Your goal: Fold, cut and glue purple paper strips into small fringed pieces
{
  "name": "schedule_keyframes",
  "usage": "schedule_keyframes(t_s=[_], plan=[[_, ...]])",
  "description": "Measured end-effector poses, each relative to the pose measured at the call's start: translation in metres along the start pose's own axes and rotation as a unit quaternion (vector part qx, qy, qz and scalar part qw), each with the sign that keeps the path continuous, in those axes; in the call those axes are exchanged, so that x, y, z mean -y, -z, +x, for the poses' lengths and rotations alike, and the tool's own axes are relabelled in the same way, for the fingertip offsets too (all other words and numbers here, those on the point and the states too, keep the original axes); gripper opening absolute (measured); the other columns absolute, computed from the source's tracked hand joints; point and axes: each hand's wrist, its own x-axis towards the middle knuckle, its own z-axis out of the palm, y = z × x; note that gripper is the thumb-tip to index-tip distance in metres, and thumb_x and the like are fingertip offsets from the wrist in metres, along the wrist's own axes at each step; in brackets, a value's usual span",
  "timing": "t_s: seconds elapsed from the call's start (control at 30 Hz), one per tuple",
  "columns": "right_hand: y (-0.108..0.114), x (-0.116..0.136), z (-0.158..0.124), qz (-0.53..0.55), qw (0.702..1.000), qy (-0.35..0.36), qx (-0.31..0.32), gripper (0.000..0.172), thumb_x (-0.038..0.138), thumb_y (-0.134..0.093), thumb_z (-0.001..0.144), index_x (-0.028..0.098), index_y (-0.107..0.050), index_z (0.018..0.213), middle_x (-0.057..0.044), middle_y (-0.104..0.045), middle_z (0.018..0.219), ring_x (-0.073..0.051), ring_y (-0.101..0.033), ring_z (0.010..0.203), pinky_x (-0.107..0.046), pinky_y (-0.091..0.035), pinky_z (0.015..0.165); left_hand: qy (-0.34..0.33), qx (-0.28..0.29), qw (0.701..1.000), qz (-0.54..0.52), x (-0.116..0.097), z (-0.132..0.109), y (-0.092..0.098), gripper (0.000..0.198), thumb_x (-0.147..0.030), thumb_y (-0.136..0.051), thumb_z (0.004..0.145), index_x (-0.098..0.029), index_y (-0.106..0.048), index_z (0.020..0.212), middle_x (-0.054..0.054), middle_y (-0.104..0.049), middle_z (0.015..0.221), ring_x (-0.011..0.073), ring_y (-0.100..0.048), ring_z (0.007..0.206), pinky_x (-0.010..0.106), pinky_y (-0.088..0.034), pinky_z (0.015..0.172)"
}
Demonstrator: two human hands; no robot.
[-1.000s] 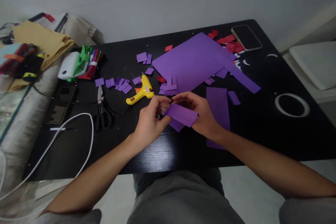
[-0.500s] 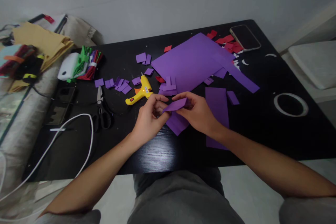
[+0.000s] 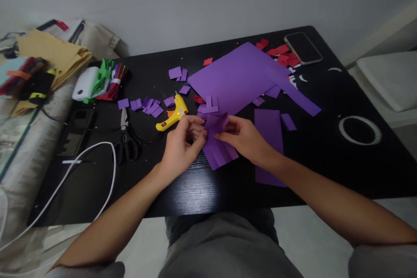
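A creased piece of purple paper is held between my two hands above the near middle of the black table. My left hand pinches its left edge between thumb and fingers. On the other side, my right hand grips the right edge, its thumb lying on the front face. The upper part of the paper stands up while the lower part slopes toward me. Just beyond my left hand lies a yellow glue gun. A flat purple strip rests beside my right wrist.
A large purple sheet lies at the back, near red scraps and a phone. Scissors, small purple pieces and a white cable are on the left. A white tape ring lies right.
The purple paper has opened out: its folded upper flap, lying toward me before, now stands upright. My right thumb has shifted down its front face.
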Motion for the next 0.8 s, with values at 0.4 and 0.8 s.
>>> schedule_keyframes(t_s=[0.4, 0.8], plan=[[-0.004, -0.004, -0.002, -0.064, 0.992, 0.101, -0.035, 0.021, 0.027, -0.079, 0.085, 0.021, -0.071, 0.104, -0.006, -0.078, 0.105, -0.023, -0.076, 0.097, -0.039, -0.063, 0.09, -0.03, -0.002, 0.999, 0.024, -0.002, 0.0, -0.001, 0.015, -0.021, -0.069, 0.095, -0.02, -0.058, 0.106, -0.001, -0.07, 0.087, 0.0093, -0.066, 0.069, 0.021, -0.055, 0.067], [-0.005, -0.001, -0.015, -0.307, 0.864, 0.391, -0.087, 0.019, 0.012, -0.067, 0.094, 0.025, -0.071, 0.108, -0.013, -0.06, 0.143, -0.03, -0.067, 0.126, -0.053, -0.057, 0.112, 0.036, 0.001, 0.998, -0.052, 0.001, 0.001, -0.003, 0.021, -0.024, -0.072, 0.094, -0.02, -0.058, 0.11, -0.003, -0.068, 0.079, 0.0091, -0.062, 0.066, 0.021, -0.051, 0.066]])
